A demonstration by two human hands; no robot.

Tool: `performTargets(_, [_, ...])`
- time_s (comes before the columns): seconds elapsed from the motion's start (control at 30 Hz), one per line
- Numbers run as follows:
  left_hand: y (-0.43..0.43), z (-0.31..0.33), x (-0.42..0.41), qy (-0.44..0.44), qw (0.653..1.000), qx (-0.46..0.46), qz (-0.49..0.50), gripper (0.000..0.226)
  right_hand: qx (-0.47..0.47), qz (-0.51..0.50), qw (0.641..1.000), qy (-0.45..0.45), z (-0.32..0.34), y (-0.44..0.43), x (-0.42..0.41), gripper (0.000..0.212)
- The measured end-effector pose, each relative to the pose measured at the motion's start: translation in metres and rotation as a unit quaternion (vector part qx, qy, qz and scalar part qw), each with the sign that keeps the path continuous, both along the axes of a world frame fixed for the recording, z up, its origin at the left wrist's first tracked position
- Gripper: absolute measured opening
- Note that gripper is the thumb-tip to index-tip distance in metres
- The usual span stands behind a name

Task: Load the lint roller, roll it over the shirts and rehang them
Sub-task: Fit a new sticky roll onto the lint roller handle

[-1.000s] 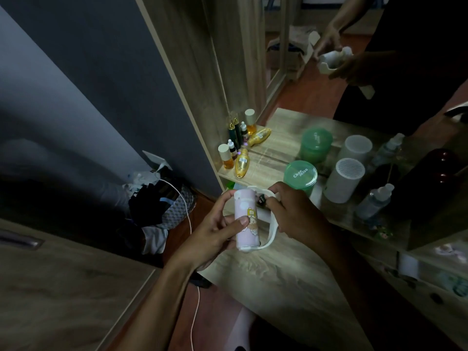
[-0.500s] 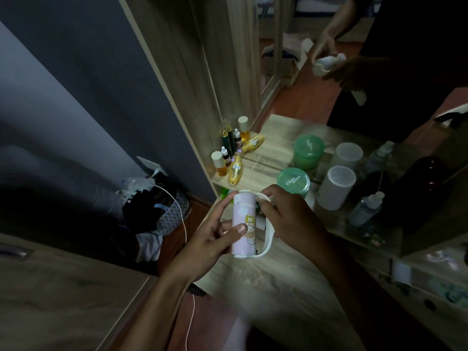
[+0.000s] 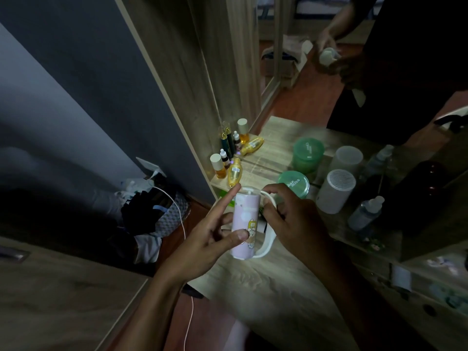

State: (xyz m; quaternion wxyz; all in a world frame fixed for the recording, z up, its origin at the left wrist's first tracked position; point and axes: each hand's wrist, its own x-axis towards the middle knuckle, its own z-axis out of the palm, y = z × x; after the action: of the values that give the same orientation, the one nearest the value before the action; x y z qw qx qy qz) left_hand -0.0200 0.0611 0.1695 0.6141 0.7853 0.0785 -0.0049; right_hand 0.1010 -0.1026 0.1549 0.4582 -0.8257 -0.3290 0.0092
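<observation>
Above the tabletop (image 3: 266, 287), our left hand (image 3: 202, 247) pinches the pink refill roll (image 3: 245, 221) while our right hand (image 3: 293, 221) grips the white roller handle (image 3: 269, 243); we should push squarely until the roll seats.

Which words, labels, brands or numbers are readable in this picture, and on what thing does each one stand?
"har miss": on the lid of the green jar; the start of the first word does not show.
Label on the yellow bottle: too small to read.
Lint roller: cartoon print, no legible words.
The jar's reflection behind it: writing blurred, unreadable.
</observation>
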Motion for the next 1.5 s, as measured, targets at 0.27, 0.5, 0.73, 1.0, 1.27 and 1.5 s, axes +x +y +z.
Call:
performTargets(0.27, [-0.006, -0.003, -0.004, 0.013, 1.0, 0.001, 0.006, 0.078, 0.018, -0.025, 0.999, -0.011, -0.006, -0.005, -0.005, 0.016])
performTargets(0.5, [-0.006, 0.0, -0.002, 0.021, 1.0, -0.014, 0.004, 0.077, 0.017, -0.023, 0.999, -0.015, -0.004, -0.004, -0.005, 0.033])
performTargets(0.73, [-0.005, -0.001, 0.001, 0.013, 1.0, -0.026, -0.002, 0.076, 0.012, -0.027, 0.999, -0.03, -0.003, -0.001, -0.002, 0.031])
performTargets(1.0, [-0.008, -0.016, 0.003, 0.011, 0.996, -0.07, 0.049, 0.074, -0.005, 0.055, 0.998, -0.005, -0.004, 0.0, 0.01, 0.029])
performTargets(1.27, [-0.001, -0.024, 0.006, 0.062, 0.976, -0.171, 0.118, 0.026, -0.011, 0.141, 0.976, 0.167, -0.01, -0.004, 0.005, 0.063])
performTargets(1.5, [-0.006, -0.038, 0.003, 0.078, 0.981, -0.158, 0.076, 0.03, -0.01, 0.111, 0.986, 0.127, -0.014, -0.014, 0.002, 0.058])
